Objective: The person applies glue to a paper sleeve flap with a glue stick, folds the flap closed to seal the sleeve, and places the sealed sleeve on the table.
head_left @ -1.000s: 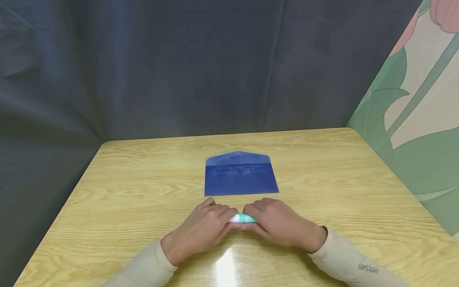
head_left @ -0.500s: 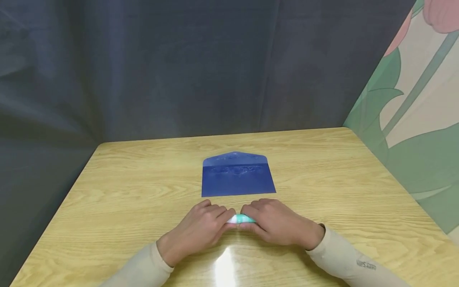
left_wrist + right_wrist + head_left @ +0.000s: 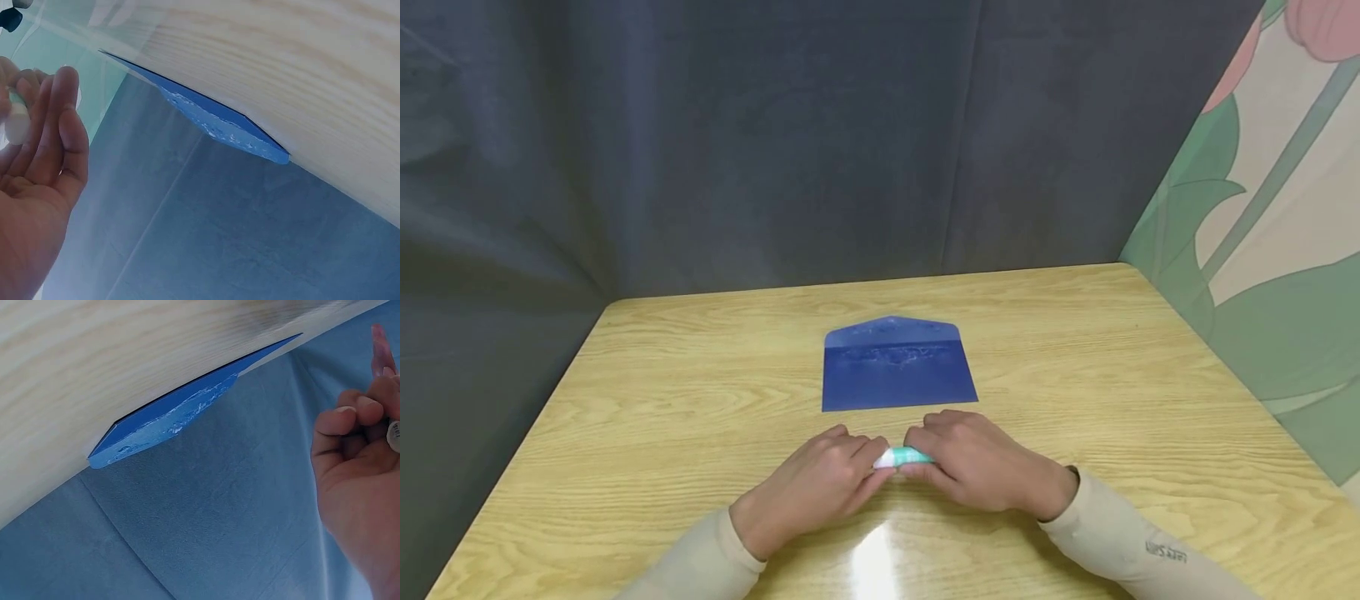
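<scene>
In the head view a white and green glue stick (image 3: 912, 455) lies crosswise between my two hands, low in the middle. My left hand (image 3: 817, 486) pinches its white end between thumb and curled fingers. My right hand (image 3: 979, 463) grips the green part, covering its far end. The round white end of the glue stick (image 3: 17, 124) shows at the left edge of the left wrist view. Beyond both hands lies a dark blue envelope (image 3: 898, 382), flap unfolded away from me. Whitish smears mark the flap (image 3: 891, 332) and the area just below its fold.
The envelope rests on a light wood-grain table (image 3: 700, 375). A dark cloth (image 3: 805, 150) hangs behind the table and along its left side. At the right stands a panel (image 3: 1285, 325) printed with flowers and leaves.
Both hands keep their hold on the glue stick. My left hand has turned slightly, its knuckles lower than before. The envelope has shifted slightly left in view, along with the whole scene.
</scene>
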Action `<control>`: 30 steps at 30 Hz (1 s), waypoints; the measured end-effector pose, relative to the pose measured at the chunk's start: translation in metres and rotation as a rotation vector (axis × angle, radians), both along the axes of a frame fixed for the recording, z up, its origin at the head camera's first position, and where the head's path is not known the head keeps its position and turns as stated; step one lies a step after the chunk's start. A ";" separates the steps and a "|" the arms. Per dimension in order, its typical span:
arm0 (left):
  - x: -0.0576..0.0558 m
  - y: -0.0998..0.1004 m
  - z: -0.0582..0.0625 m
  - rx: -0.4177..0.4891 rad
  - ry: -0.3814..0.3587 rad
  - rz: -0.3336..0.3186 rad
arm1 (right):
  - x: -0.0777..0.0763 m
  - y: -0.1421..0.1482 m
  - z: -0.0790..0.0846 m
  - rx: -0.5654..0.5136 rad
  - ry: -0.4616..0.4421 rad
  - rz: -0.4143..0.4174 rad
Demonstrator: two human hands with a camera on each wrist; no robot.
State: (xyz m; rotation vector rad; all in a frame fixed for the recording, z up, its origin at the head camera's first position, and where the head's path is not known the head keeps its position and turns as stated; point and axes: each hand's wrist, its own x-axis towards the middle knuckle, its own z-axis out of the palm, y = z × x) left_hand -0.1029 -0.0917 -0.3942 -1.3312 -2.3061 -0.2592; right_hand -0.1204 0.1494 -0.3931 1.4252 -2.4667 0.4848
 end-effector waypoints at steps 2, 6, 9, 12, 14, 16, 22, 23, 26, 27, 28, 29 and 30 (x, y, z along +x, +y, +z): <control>0.001 0.000 0.000 -0.004 -0.005 -0.003 | 0.000 -0.001 -0.001 -0.002 0.006 0.005; 0.000 -0.001 -0.001 -0.004 -0.009 -0.029 | 0.000 -0.001 -0.001 -0.002 0.006 0.018; 0.000 -0.001 -0.001 -0.003 -0.003 -0.052 | 0.000 -0.001 -0.002 0.003 0.000 0.029; -0.001 -0.001 0.000 0.003 -0.001 -0.061 | -0.001 -0.001 -0.001 0.005 0.012 0.033; -0.001 -0.001 0.000 0.009 0.001 -0.057 | -0.001 -0.001 -0.001 -0.002 0.018 0.031; -0.001 -0.001 0.001 0.014 0.001 -0.051 | -0.002 -0.002 -0.001 -0.009 0.026 0.027; -0.001 -0.002 0.001 0.026 -0.008 -0.048 | -0.002 -0.002 0.001 -0.019 0.018 0.028; -0.001 -0.003 0.000 0.026 -0.009 -0.049 | -0.002 -0.002 0.001 -0.019 0.015 0.030; -0.002 -0.003 0.000 0.025 -0.011 -0.057 | -0.002 -0.002 0.001 -0.020 0.004 0.034; -0.002 -0.004 0.001 0.024 -0.011 -0.059 | -0.002 -0.002 0.002 -0.020 0.001 0.035; -0.002 -0.004 0.001 0.025 -0.014 -0.061 | -0.003 -0.003 0.002 -0.021 0.000 0.037; -0.003 -0.004 0.001 0.026 -0.019 -0.061 | -0.003 -0.003 0.002 -0.022 0.000 0.036; -0.003 -0.005 0.002 0.029 -0.021 -0.060 | -0.003 -0.003 0.002 -0.025 0.001 0.034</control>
